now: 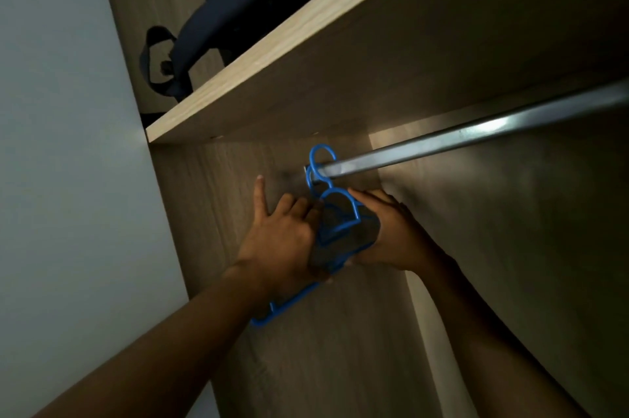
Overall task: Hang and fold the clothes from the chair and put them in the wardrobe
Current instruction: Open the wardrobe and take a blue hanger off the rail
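Note:
I look up into the wardrobe. Blue plastic hangers (335, 209) hang by their hooks at the left end of the metal rail (476, 138), close to the wooden side panel (218, 213). A dark grey garment (343, 240) lies bunched over them. My left hand (275, 237) grips the hangers and cloth from the left, its index finger pointing up along the panel. My right hand (388, 233) holds the same bundle from the right. The lower bar of one hanger (286, 307) sticks out below my left wrist.
A wooden shelf (272, 53) runs above the rail, with a dark navy bag (238, 8) and its strap (153, 60) on top. A white wall or door face (61, 145) fills the left. The wardrobe's back panel (527, 247) is dim on the right.

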Demonstrator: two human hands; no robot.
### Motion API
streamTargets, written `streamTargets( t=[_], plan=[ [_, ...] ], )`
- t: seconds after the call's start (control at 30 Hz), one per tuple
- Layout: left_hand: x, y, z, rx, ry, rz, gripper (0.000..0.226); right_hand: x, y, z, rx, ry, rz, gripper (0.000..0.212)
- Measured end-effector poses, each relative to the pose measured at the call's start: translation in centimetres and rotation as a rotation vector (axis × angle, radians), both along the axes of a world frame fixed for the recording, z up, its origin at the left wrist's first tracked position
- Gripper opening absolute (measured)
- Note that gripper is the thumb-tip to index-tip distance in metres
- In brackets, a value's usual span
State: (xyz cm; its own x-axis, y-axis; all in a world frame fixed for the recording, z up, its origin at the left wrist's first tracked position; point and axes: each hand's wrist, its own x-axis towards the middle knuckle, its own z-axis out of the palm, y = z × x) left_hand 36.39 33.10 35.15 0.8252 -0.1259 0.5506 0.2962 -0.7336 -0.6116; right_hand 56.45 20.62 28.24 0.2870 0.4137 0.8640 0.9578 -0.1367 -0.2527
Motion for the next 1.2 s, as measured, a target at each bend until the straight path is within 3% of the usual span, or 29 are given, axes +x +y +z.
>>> streamTargets(
  t=[0.27,0.43,0.6,0.87,1.2],
  plan=[
    [-3.9,-2.0,0.3,-0.027,-0.075,-0.029,0.099,-4.0,-1.9,0.7,0.134,0.007,0.037,0.123],
    [-8.8,-4.8,0.9,-0.187,-0.048,-0.041,0.1,-9.2,-4.0,0.7,0.18,0.009,0.109,0.117],
    [-13.5,-11.4,1.2,-0.143,-0.073,0.087,0.103,-13.3,-8.3,0.3,0.172,0.095,0.202,0.116],
    [-35.1,-15.7,-1.2,-0.233,-0.131,0.38,0.109,-33.5,-8.7,-1.2,-0.016,0.086,0.395,0.124],
    [-62.3,-22.2,-3.5,-0.287,-0.239,0.764,0.11,-58.6,-7.5,-1.4,-0.144,-0.228,0.634,0.116]
  ],
)
